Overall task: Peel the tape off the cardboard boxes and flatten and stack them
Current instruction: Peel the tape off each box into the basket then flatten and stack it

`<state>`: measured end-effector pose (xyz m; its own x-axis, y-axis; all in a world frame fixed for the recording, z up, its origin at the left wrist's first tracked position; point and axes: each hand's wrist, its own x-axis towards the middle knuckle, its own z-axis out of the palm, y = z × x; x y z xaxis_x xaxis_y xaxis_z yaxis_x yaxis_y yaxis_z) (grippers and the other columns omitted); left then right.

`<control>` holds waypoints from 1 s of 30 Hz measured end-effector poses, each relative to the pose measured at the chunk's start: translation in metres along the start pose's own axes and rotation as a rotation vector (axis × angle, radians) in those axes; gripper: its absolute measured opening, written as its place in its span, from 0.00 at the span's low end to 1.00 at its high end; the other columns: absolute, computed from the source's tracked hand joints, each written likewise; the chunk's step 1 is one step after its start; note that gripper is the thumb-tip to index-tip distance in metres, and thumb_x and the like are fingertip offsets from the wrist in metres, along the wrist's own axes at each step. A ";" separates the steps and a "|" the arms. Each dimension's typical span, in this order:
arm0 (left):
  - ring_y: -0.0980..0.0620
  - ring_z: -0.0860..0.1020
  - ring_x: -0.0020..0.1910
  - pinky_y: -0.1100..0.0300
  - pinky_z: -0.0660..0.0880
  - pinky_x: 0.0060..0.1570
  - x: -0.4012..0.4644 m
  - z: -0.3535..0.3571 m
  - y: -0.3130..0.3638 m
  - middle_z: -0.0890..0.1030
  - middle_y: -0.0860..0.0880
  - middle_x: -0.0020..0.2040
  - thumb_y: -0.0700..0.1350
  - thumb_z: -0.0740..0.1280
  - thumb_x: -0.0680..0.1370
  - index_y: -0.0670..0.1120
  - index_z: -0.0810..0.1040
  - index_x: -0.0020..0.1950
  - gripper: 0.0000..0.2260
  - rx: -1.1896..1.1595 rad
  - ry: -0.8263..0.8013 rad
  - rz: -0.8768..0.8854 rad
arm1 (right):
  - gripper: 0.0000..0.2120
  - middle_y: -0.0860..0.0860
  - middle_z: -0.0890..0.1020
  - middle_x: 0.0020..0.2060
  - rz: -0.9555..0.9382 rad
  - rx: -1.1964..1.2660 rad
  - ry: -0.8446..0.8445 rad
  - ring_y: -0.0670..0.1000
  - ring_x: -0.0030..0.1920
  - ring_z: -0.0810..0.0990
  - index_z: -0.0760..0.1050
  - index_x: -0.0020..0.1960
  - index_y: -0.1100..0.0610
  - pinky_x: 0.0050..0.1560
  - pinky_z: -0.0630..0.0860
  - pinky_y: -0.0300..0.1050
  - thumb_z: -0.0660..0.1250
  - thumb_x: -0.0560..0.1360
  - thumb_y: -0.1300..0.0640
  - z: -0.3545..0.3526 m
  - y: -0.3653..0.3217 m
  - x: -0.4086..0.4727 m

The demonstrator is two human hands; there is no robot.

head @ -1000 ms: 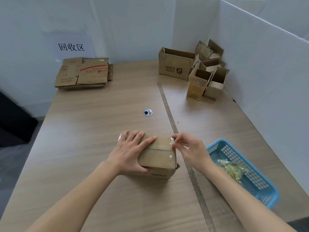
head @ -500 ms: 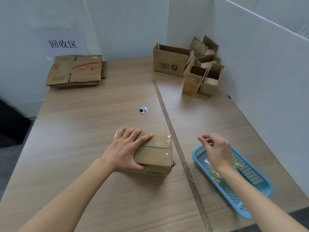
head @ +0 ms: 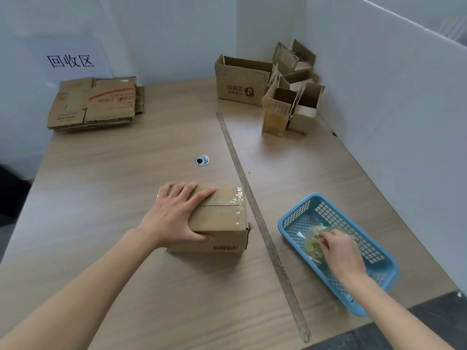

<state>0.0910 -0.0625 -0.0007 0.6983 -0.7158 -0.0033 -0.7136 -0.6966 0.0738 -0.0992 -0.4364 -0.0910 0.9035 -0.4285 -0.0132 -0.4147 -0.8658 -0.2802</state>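
A closed cardboard box [head: 222, 218] sits on the table in front of me, with clear tape still along its right top edge. My left hand [head: 174, 215] grips its left end, fingers over the top and thumb on the near side. My right hand [head: 338, 248] reaches into the blue plastic basket [head: 379, 253] at the right, fingertips curled down on the wad of peeled tape [head: 313, 245] lying in it. Whether those fingers still pinch tape I cannot tell. A stack of flattened boxes [head: 94, 103] lies at the far left.
Several open, unflattened boxes [head: 273, 89] crowd the far right corner against white partition walls. A grey strip [head: 255, 213] runs down the table between box and basket. A cable grommet [head: 202, 160] sits mid-table. A paper sign [head: 70, 61] hangs above the flat stack.
My right hand left the box's right edge, swung to the basket and lowered onto the tape wad inside it. My left hand stayed on the box.
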 end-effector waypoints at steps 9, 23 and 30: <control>0.47 0.66 0.71 0.44 0.56 0.75 0.000 -0.002 0.003 0.67 0.51 0.70 0.79 0.63 0.63 0.59 0.57 0.81 0.51 0.001 -0.008 -0.012 | 0.03 0.48 0.78 0.43 -0.077 -0.252 -0.133 0.51 0.39 0.78 0.81 0.49 0.56 0.37 0.77 0.45 0.68 0.81 0.58 -0.011 -0.005 -0.005; 0.47 0.64 0.72 0.43 0.55 0.75 -0.007 0.000 0.007 0.67 0.50 0.70 0.80 0.62 0.63 0.60 0.56 0.82 0.51 0.019 0.017 -0.026 | 0.03 0.44 0.73 0.42 -0.232 -0.581 -0.155 0.47 0.31 0.79 0.77 0.52 0.53 0.26 0.69 0.36 0.71 0.79 0.57 -0.025 -0.015 0.005; 0.47 0.63 0.72 0.43 0.54 0.75 -0.009 0.000 0.009 0.67 0.50 0.71 0.80 0.60 0.62 0.60 0.55 0.82 0.51 0.025 0.014 -0.040 | 0.10 0.48 0.77 0.39 -0.157 -0.497 -0.106 0.50 0.37 0.81 0.77 0.46 0.58 0.32 0.66 0.38 0.61 0.83 0.60 -0.036 -0.019 0.019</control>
<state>0.0784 -0.0630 0.0002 0.7270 -0.6866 0.0078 -0.6860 -0.7259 0.0492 -0.0783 -0.4372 -0.0509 0.9542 -0.2775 -0.1114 -0.2517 -0.9465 0.2019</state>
